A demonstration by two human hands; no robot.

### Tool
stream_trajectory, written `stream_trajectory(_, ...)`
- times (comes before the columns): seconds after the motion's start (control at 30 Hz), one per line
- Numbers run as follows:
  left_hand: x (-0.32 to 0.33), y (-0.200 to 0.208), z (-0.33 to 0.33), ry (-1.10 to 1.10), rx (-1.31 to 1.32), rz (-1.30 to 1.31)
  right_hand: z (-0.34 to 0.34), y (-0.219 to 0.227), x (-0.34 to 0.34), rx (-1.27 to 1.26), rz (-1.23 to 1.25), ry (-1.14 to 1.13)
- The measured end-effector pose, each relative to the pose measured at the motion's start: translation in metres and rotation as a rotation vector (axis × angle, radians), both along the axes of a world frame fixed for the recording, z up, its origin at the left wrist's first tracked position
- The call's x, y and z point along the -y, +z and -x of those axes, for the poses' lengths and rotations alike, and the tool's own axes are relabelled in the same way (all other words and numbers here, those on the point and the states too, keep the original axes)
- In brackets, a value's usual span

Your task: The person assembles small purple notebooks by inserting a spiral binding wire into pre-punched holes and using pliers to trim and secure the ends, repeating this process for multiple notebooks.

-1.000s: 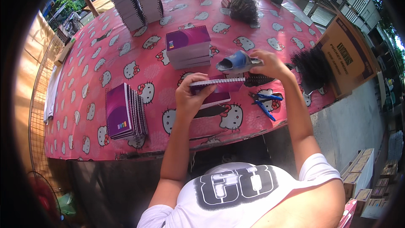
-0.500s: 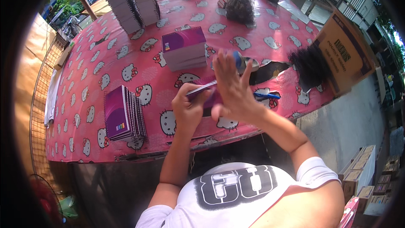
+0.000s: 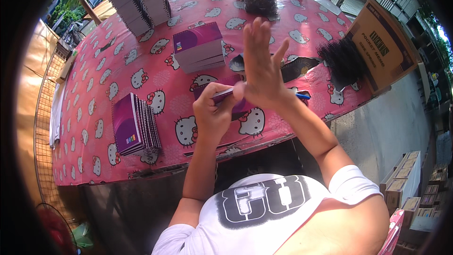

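Pink, printed with cat faces and torn in places, the surface [image 3: 78,153] fills much of the view, a tilted cardboard box [image 3: 384,52] standing at its right edge. Near the front, the left hand [image 3: 211,113] has its fingers closed on one thin purple notebook [image 3: 223,94]; the right hand [image 3: 265,73] is raised flat beside it, fingers extended and gripping nothing, its thumb overlapping the notebook's end, though whether they touch I cannot tell. The step in hand looks like tapping or pressing that end with the right palm, and the next move calls for a firm left grip and a palm squared to the edge. By count: one notebook held; at least one purple cover [image 3: 241,107] beneath the hands; two low purple stacks, a middle stack [image 3: 198,52] and a spiral-bound left stack [image 3: 134,127]; two tall spiral-bound stacks [image 3: 153,0] at back left; one heap of black coils [image 3: 342,63] by the box; one dark bundle [image 3: 261,2] farther back; and one blue handle [image 3: 303,96], partly hidden behind the right forearm.
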State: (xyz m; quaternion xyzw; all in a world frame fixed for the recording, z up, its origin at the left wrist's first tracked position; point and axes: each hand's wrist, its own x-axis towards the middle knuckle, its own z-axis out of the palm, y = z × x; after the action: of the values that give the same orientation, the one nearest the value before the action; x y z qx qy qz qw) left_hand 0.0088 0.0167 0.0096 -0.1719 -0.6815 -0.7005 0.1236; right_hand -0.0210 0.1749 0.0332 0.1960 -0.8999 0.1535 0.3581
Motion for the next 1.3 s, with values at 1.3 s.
stream_trajectory(1.3,0.007,-0.033,0.043,0.33,-0.238,0.272,0.058,-0.04,-0.106,0.703,0.898,0.372)
